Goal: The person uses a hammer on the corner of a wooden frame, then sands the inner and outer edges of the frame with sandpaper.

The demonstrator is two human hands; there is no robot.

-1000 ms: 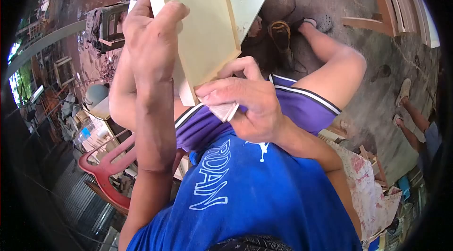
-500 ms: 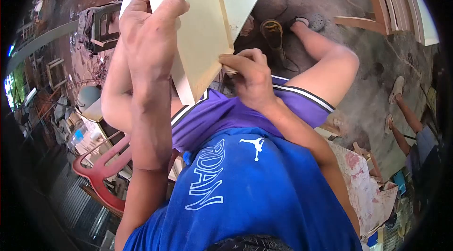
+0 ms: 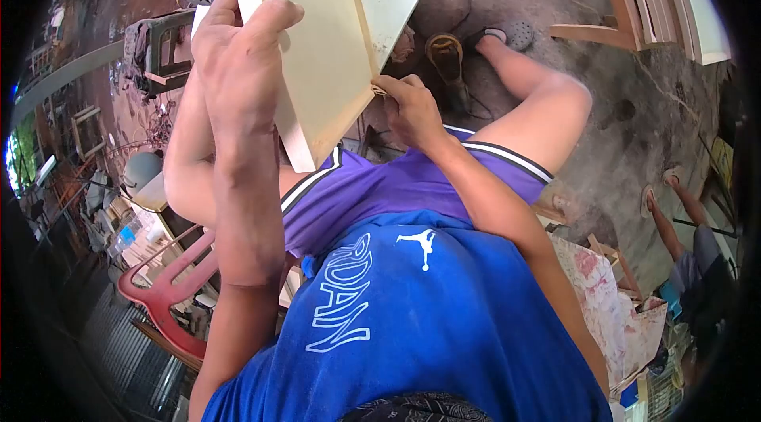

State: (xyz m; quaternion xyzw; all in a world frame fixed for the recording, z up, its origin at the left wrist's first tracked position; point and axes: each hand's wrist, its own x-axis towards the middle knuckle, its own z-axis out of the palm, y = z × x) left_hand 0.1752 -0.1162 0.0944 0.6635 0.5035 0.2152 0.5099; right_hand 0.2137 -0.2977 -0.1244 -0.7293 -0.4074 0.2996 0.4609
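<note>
A pale wooden panel piece (image 3: 317, 34) with raised edges stands over my lap, its lower corner near the purple shorts. My left hand (image 3: 242, 65) grips its left edge, thumb on the front and fingers behind. My right hand (image 3: 414, 111) is closed in a pinch at the panel's lower right edge. A small folded tan piece, perhaps sandpaper, shows between those fingertips and touches the wood.
A yellow-and-dark power tool (image 3: 445, 53) with a cord lies on the floor between my legs. A red plastic chair (image 3: 170, 303) is at left. Wooden frames (image 3: 634, 2) stand upper right. Another person's legs (image 3: 670, 224) show at right.
My right hand has shifted slightly up along the panel's edge and its fingers have turned. The whole view has moved a little, and the other person's feet are closer together.
</note>
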